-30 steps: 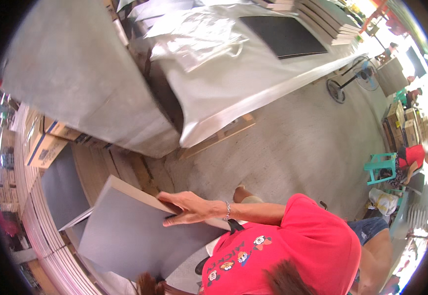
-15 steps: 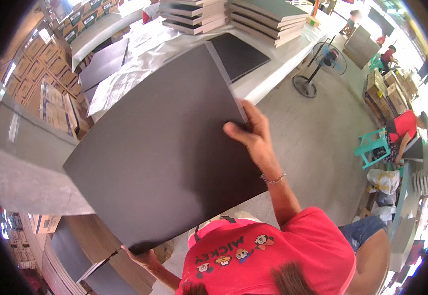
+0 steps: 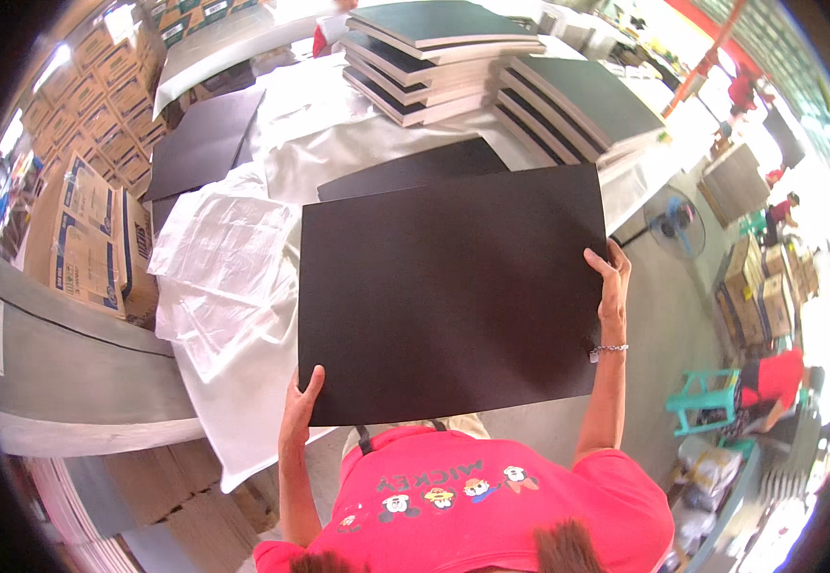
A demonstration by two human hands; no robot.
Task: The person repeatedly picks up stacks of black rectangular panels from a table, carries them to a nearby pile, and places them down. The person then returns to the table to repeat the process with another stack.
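A large black rectangular board (image 3: pixel 448 301) is held up in front of me, nearly level from side to side. My left hand (image 3: pixel 298 406) grips its lower left corner, thumb on the face and the other fingers hidden behind. My right hand (image 3: pixel 611 277) clasps the right edge, with the thumb in front. Behind the board's upper edge, another black sheet (image 3: pixel 405 172) lies on the white-covered table (image 3: pixel 338 153) and is partly hidden.
Stacks of thick dark-topped panels (image 3: pixel 434 72) stand at the table's far side. White crumpled wrapping (image 3: pixel 219 248) and dark sheets (image 3: pixel 200 143) lie to the left, near cartons (image 3: pixel 90 234). A fan (image 3: pixel 674 224), teal stool (image 3: pixel 706 401) and seated person (image 3: pixel 773 382) are right.
The board has swung from a tilted position at the left to nearly level before the table. My left hand has risen and moved right; my right hand has moved farther right.
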